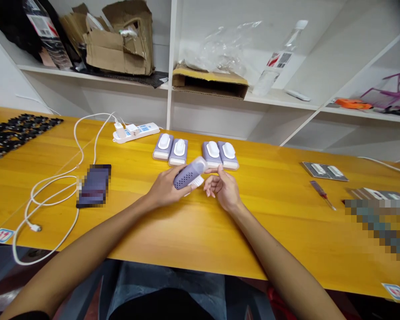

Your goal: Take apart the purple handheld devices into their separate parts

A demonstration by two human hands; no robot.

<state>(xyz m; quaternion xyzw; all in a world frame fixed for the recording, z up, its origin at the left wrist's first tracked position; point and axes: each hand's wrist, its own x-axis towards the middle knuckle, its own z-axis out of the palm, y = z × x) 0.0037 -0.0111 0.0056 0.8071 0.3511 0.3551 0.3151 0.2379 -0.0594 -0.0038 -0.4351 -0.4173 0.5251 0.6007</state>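
My left hand is closed round a lavender device with a perforated side and a white ribbed part, held tilted above the table. Close by on the right, my right hand has its fingers partly curled, with the index fingertip at the device's upper end; whether it touches is hard to tell. Just behind the hands lie two pairs of similar lavender devices with white oval pieces on top, a left pair and a right pair.
A white power strip with plugs stands at the back, its white cable looping around a phone. At right lie a screwdriver and a flat plate with two white ovals. Shelves behind hold cardboard boxes and a bottle.
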